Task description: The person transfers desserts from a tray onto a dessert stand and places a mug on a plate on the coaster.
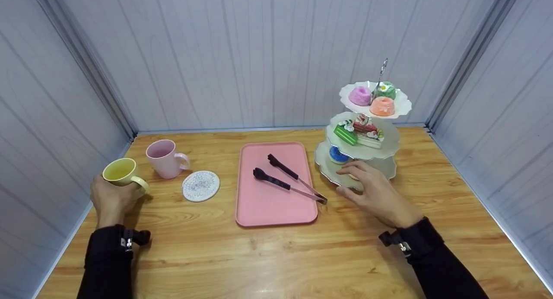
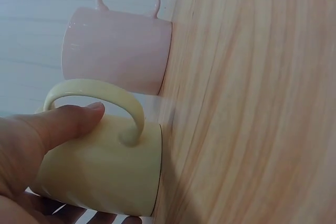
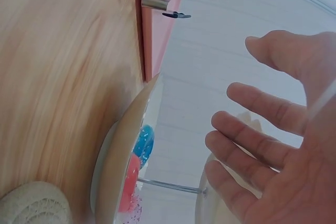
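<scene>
My left hand [image 1: 110,197] grips a yellow mug [image 1: 122,170] at the left of the table. In the left wrist view the thumb lies by the handle and the fingers go round the mug's far side. Just behind it stands a pink mug [image 1: 163,163]. My right hand [image 1: 376,197] is held with fingers spread at the front of a white three-tier stand [image 1: 391,140], holding nothing. A blue donut [image 1: 338,155] shows on the lowest tier, partly covered by the plate above. A red donut [image 3: 129,182] beside it appears in the right wrist view.
A pink tray [image 1: 276,208] in the middle carries black-tipped tongs [image 1: 276,181]. Left of it lies a round patterned coaster [image 1: 201,186]. Cake slices [image 1: 345,135] and small ring cakes [image 1: 382,106] fill the upper tiers. Panel walls [image 1: 259,65] enclose the table.
</scene>
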The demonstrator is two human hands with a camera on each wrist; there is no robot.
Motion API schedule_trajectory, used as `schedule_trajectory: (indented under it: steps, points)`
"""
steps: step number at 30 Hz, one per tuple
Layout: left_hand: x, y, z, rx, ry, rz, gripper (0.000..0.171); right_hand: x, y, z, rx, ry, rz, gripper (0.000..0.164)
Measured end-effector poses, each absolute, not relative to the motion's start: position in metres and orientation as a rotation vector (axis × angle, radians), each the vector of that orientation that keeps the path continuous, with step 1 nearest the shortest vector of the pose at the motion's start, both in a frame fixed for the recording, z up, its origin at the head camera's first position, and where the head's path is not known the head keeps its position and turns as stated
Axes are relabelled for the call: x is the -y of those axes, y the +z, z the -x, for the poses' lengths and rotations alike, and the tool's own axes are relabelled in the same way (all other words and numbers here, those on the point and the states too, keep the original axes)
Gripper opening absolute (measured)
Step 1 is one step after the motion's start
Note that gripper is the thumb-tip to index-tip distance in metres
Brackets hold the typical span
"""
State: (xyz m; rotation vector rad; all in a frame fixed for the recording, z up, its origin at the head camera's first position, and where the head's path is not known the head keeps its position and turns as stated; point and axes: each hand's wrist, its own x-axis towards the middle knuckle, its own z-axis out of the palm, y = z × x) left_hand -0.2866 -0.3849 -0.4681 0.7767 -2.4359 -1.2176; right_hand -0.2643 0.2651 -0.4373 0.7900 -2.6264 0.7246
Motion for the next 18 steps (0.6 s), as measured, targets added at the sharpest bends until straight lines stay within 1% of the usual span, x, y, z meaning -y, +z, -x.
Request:
schedule_trajectory:
  steps: [6, 12, 18]
  points:
    - [0.386, -0.469, 0.284, 2.453, -1.159, -0.808, 0.106, -0.263, -0.434, 0.265, 2.603, 0.71, -0.811, 0.043]
    - [0.382, -0.471, 0.285, 2.427, -1.139, -0.778, 0.098, -0.258, -0.431, 0.266, 2.588, 0.682, -0.818, 0.042]
    - [0.376, -0.465, 0.284, 2.445, -1.13, -0.729, 0.095, -0.252, -0.429, 0.267, 2.55, 0.704, -0.861, 0.043]
